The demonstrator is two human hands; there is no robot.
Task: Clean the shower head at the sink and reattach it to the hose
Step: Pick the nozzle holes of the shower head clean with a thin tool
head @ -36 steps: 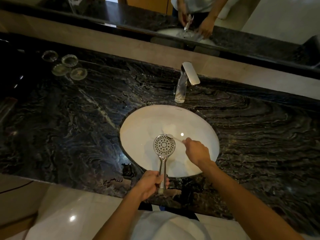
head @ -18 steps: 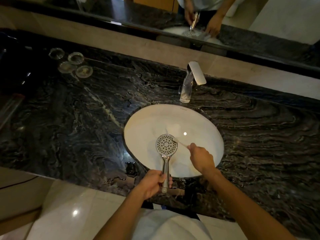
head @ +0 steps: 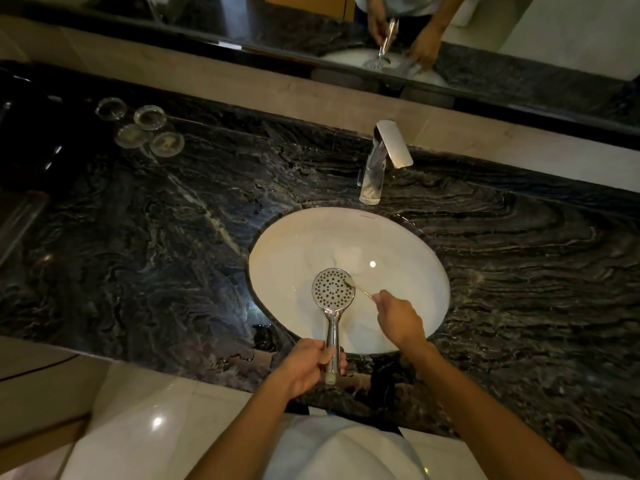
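Observation:
A chrome shower head (head: 333,289) with a round, dotted spray face is held face-up over the white oval sink (head: 287,251). My left hand (head: 306,367) grips the lower end of its handle at the counter's front edge. My right hand (head: 398,318) pinches a thin brush (head: 356,286), likely a toothbrush, whose bristle end lies on the right rim of the spray face. No hose is in view.
A chrome faucet (head: 381,161) stands behind the sink, with no water running. The counter (head: 156,237) is dark veined marble. Several small glass dishes (head: 149,129) sit at the back left. A mirror (head: 398,32) above reflects the hands.
The brush tip has shifted a little across the right side of the spray face. Both hands keep their grips; the view has drifted slightly.

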